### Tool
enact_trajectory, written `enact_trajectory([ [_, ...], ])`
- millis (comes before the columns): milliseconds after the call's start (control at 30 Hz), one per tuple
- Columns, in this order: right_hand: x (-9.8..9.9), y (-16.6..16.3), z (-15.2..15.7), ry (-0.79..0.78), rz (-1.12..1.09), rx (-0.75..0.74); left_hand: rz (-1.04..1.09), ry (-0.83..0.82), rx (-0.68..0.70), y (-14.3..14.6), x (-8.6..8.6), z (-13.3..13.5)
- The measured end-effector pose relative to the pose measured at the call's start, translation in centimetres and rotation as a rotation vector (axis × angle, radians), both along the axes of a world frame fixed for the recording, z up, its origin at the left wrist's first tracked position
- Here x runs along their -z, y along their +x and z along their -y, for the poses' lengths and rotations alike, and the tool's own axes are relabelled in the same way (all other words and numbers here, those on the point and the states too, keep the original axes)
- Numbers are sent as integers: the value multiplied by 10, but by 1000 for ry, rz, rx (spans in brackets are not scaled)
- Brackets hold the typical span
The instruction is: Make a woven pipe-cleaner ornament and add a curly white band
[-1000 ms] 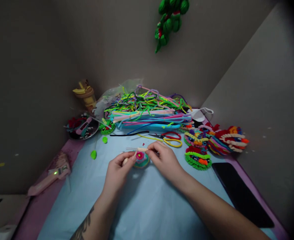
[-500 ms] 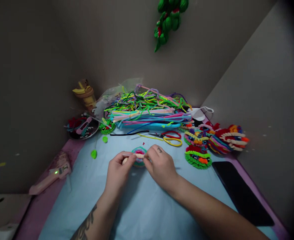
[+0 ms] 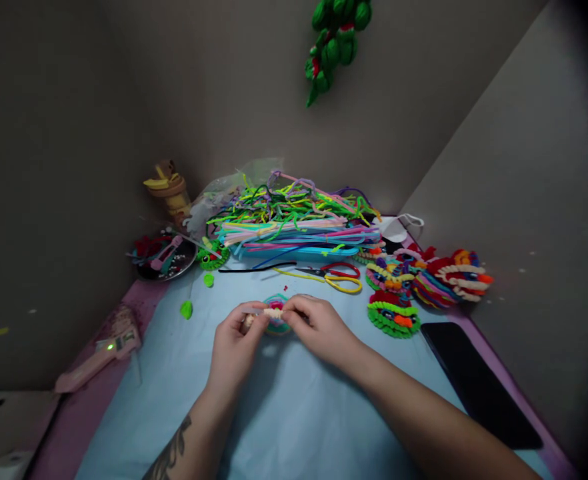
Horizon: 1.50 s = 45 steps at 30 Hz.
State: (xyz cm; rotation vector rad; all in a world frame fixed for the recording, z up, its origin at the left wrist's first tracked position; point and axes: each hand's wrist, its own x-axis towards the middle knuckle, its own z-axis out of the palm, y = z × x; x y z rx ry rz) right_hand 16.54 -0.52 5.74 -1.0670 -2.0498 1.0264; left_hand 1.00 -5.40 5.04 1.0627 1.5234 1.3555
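Note:
My left hand [image 3: 237, 343] and my right hand [image 3: 319, 327] meet over the light blue mat [image 3: 284, 407] and pinch a cream pipe cleaner [image 3: 273, 312] between their fingertips. The cream strand lies across a small round pipe-cleaner disc [image 3: 277, 323] with a teal rim and pink centre, which is held between both hands. Fingers hide most of the disc.
A heap of coloured pipe cleaners [image 3: 299, 220] fills the back. Scissors with red and yellow handles [image 3: 341, 277] lie behind my hands. Finished fuzzy pieces [image 3: 424, 283] sit at right, a black phone [image 3: 479, 383] in front of them. A pink glue gun [image 3: 101, 350] lies at left, a dark dish [image 3: 167, 257] beyond it.
My hands have closed in over the disc. The cream strand has come down from the disc's upper edge to lie across its middle, and my right hand has rolled over it.

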Motion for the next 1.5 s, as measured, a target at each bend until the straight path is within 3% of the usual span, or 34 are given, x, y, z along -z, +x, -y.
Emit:
enact_trajectory([
  [133,-2,3,-6,-143,-70,65,2,3,6,-1,-2,-1],
  [267,0,4,-8,-101,-89,138,-1,-54,18,-3,1,-1],
  [600,10,1,5,481,205,234,325,-75,65,1,13,-2],
  [767,11,-2,10,774,344,226,260,-29,57,-2,17,-3],
  [933,10,-5,14,887,383,212,89,-35,-12,-3,19,-3],
  [1067,10,-5,14,790,317,192,48,-54,-50,1,7,0],
  [1267,7,-1,7,321,85,77,18,-4,-79,2,-3,2],
  [1500,2,1,0,146,-7,28,-20,56,17,-2,0,4],
])
